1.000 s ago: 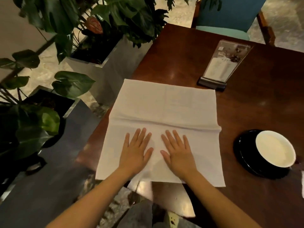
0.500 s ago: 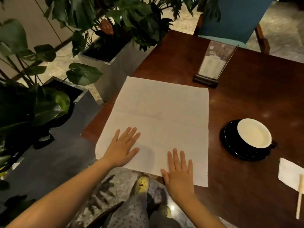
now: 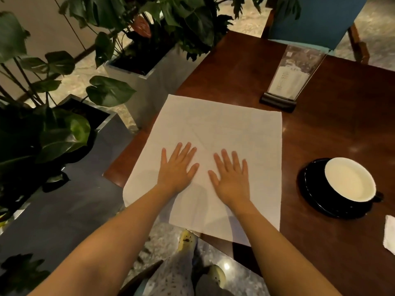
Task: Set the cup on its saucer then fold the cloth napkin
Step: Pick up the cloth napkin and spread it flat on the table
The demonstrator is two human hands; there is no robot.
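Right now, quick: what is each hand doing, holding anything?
Left hand: open, fingers straight, pressing flat on the cloth napkin, holding nothing.
Right hand: open, flat on the same napkin, holding nothing.

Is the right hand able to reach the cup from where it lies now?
Probably yes. The right hand lies flat on the napkin, and only bare table lies between it and the cup on its saucer.
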